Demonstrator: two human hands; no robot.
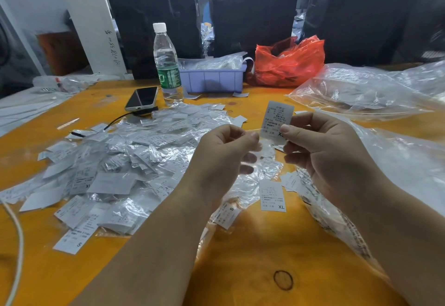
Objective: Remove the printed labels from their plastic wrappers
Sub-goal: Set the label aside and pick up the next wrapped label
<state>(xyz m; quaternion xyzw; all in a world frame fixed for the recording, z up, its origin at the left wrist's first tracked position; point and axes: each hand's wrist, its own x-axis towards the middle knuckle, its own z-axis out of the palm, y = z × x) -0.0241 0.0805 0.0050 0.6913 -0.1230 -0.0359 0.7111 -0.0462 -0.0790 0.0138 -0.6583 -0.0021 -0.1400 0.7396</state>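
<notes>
Label [277, 119] is pinched upright by the right hand [320, 156] above the bench [240, 257]; a clear wrapper [263, 148] is pinched by the left hand [224, 154]. Bare bench lies near; the label pile [125, 161] crowds the left.

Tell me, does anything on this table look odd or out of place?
Mostly work mess: labels and wrappers heaped loosely across the table. The odd ones out are a phone propped askew at the heap's far edge, and a rubber band lying alone near the front.
</notes>
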